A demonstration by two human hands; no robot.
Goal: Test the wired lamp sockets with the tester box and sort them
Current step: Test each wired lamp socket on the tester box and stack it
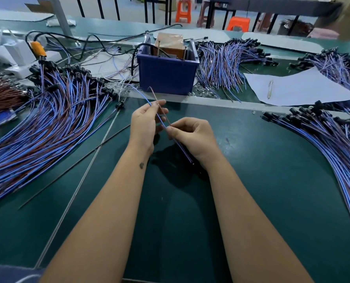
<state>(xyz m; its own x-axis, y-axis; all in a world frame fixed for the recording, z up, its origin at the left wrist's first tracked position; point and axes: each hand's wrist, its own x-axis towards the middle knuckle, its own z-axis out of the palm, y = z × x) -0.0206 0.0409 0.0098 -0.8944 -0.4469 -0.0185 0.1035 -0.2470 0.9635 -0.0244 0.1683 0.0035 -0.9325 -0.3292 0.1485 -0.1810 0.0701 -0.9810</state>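
We work over a dark green table (262,180) that spreads under both our forearms. The biggest heap on it is the fan of blue and brown wired sockets (47,123) lying well to the left of our left hand, black socket ends at the far side. A second long sheaf of wired sockets (333,139) curves down well to the right of our right hand, and a third bunch (221,64) lies beyond that hand, next to the box. Straight beyond our hands stands the blue tester box (167,75), with a brown block and two upright metal pins inside. A white sheet of paper (298,88) lies beyond and to the right of our right hand, a pen resting on it.

Our left hand (143,127) pinches the blue wire (147,102) and the brown wire (162,111) of one socket lead between thumb and fingertips, their free ends pointing toward the box but not touching it. Our right hand (192,137) is curled around the same lead nearer to us, thumb and forefinger pinching it; the lead runs under the palm toward the wrist. The socket end itself is hidden beneath that hand. A single thin wire with a black socket (120,105) lies just left of our left hand.
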